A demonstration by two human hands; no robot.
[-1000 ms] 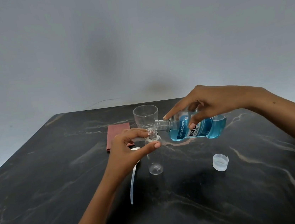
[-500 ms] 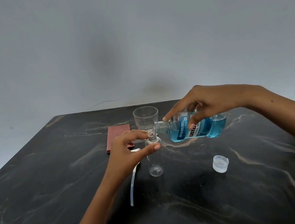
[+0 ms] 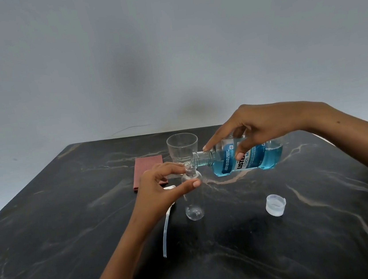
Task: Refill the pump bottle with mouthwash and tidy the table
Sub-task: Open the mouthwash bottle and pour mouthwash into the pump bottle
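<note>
Pump bottle: the small clear plastic bottle [image 3: 193, 198] is stood upright on the dark marbled desk [image 3: 72, 222].
Left hand [image 3: 159, 188]: its neck is pinched.
Right hand [image 3: 260, 125]: the blue mouthwash bottle [image 3: 245, 158] is gripped, tipped sideways, mouth over that neck.

Clear plastic bottle [image 3: 192, 198] — glossy marble table [image 3: 72, 222].

A plain domestic room is suggested, though the kind of room cannot be told. A dark marble-patterned surface [image 3: 72, 222] is set against a bare grey wall [image 3: 121, 54]. Household toiletries are laid out on it: a mouthwash bottle [image 3: 250, 159] of blue liquid, a small clear bottle [image 3: 193, 203], a clear cup [image 3: 183, 147], a cap [image 3: 275, 204] and a folded reddish cloth [image 3: 147, 167]. No lab or shop fittings are shown.
</note>
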